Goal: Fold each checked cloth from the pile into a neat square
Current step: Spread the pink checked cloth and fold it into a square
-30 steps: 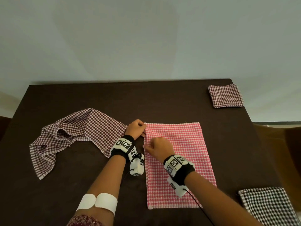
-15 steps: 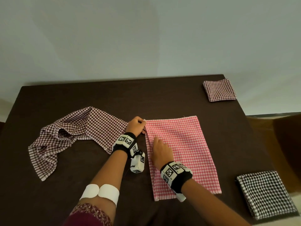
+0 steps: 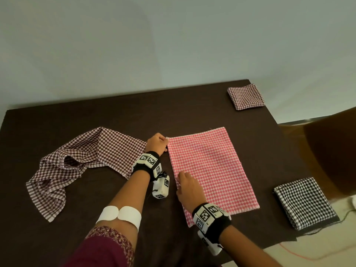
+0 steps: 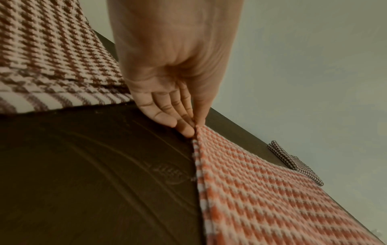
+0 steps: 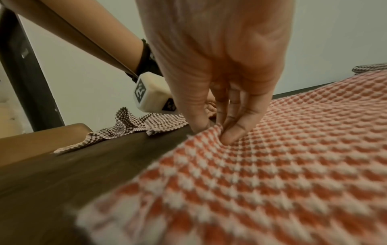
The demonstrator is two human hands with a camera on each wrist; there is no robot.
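Note:
A red-and-white checked cloth (image 3: 210, 170) lies folded in half as a long rectangle on the dark table (image 3: 115, 116). My left hand (image 3: 157, 144) pinches its far left corner (image 4: 195, 131) between thumb and fingers. My right hand (image 3: 187, 186) pinches the cloth's left edge (image 5: 217, 131) further toward me, raising a small pucker. A crumpled brown-and-white checked cloth (image 3: 77, 162) lies unfolded left of my left hand.
A folded brown checked square (image 3: 245, 96) sits at the far right corner. A folded black-and-white checked square (image 3: 304, 202) lies at the near right edge. A brown chair back (image 3: 327, 151) stands right of the table. An orange cable (image 3: 300, 255) runs on the floor.
My right hand has slid along the red cloth's left edge toward me. The left hand has stayed on the far corner. The head view has turned left.

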